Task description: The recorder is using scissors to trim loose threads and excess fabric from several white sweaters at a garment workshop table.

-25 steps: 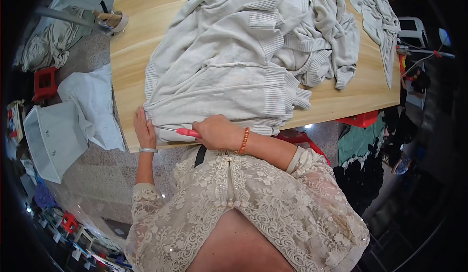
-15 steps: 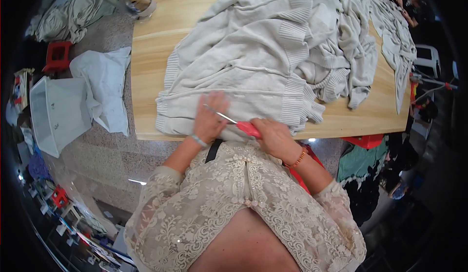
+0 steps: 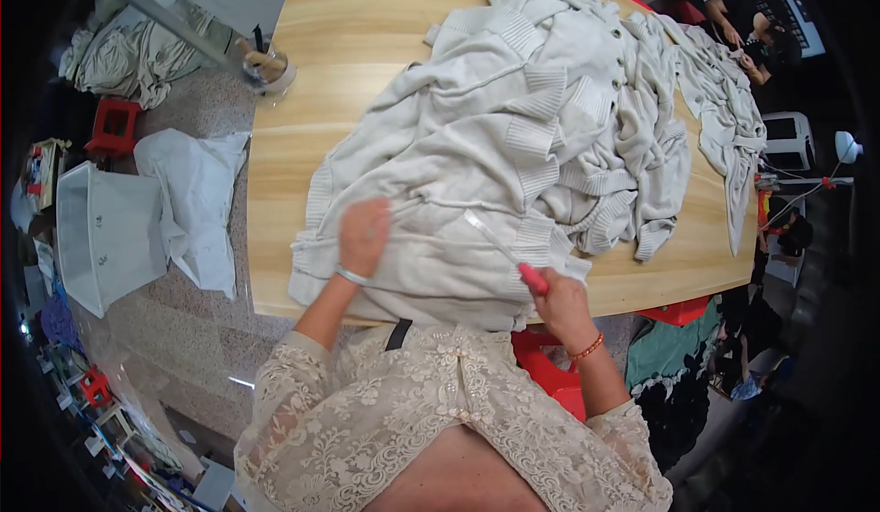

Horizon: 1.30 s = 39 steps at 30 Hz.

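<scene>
A light grey knitted garment [image 3: 412,260] with ribbed edges lies nearest me on the table, its folds bunched in places. Over its left part is my left hand [image 3: 365,235], with a pale bracelet at the wrist; its fingers are blurred and partly turned away. My right hand [image 3: 566,306], an orange bead bracelet below it, is closed round the red handle of a slim tool [image 3: 530,276]. The tool's narrow metal shaft points up and left over the garment. I cannot make out the exact shape of its tip.
More grey knitwear [image 3: 632,136] is heaped across the wooden table [image 3: 302,63]. A clear cup [image 3: 275,70] holding tools stands at its left edge. Left on the floor are a white bin [image 3: 115,237] and a white sack [image 3: 197,200]. Another person's hands [image 3: 747,58] show at far right.
My right hand has moved right with the red-handled tool, away from my left hand. My left hand has lifted and shifted left; it lay flat on the garment before. The view has tilted.
</scene>
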Each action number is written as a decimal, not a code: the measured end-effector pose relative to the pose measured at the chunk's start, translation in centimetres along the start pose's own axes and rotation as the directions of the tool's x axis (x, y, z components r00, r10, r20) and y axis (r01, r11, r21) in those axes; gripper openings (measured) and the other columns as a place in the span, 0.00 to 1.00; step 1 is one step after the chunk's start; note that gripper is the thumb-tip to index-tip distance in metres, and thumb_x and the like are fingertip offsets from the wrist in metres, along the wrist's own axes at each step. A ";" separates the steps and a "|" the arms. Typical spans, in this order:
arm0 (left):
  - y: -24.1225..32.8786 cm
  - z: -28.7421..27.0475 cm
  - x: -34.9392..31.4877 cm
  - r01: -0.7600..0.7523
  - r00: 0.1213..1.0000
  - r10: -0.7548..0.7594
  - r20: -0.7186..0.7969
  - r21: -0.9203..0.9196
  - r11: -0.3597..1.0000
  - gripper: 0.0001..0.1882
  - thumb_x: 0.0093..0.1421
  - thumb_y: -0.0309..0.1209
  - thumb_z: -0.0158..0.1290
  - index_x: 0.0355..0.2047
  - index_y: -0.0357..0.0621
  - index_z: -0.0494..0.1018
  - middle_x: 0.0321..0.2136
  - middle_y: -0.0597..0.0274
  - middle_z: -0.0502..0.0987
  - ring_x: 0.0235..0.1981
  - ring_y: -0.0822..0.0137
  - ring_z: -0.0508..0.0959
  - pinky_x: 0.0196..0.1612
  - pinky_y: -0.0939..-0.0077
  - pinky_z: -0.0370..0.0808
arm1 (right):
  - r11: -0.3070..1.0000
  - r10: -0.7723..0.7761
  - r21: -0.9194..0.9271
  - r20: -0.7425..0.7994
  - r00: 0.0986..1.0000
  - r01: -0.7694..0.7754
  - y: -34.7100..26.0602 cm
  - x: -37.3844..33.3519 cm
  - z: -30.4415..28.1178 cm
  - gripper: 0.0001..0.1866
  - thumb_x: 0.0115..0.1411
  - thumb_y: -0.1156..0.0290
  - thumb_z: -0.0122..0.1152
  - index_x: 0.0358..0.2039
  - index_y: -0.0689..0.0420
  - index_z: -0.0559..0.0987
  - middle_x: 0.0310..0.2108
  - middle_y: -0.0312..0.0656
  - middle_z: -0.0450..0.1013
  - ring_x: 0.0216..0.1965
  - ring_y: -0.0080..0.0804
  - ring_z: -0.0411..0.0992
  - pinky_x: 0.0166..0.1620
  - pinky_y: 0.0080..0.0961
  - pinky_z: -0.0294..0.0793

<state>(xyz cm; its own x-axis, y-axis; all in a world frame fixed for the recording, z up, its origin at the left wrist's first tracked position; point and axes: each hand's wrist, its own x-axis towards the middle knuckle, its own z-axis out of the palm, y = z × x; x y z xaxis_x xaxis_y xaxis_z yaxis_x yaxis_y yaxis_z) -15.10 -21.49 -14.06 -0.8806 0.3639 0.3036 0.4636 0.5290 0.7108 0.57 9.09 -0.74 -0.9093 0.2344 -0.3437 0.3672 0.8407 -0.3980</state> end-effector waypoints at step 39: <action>-6.5 0.6 4.7 0.614 0.746 -0.602 0.283 -0.643 0.458 0.39 0.46 0.11 0.47 0.62 0.38 0.55 0.33 0.60 0.75 0.30 0.75 0.76 0.30 0.85 0.72 | 0.956 0.139 0.265 -0.046 0.989 -0.122 13.9 7.9 -12.0 0.06 0.51 0.76 0.66 0.28 0.64 0.79 0.19 0.35 0.72 0.24 0.18 0.67 0.29 0.22 0.68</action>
<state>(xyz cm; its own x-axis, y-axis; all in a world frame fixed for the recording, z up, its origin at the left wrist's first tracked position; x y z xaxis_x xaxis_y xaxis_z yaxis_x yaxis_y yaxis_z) -22.18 -22.75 -17.60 -0.9087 0.1699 -0.3814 -0.3912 -0.0271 0.9199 -3.88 28.52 1.22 -0.8574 0.3718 -0.3560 0.5143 0.6457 -0.5644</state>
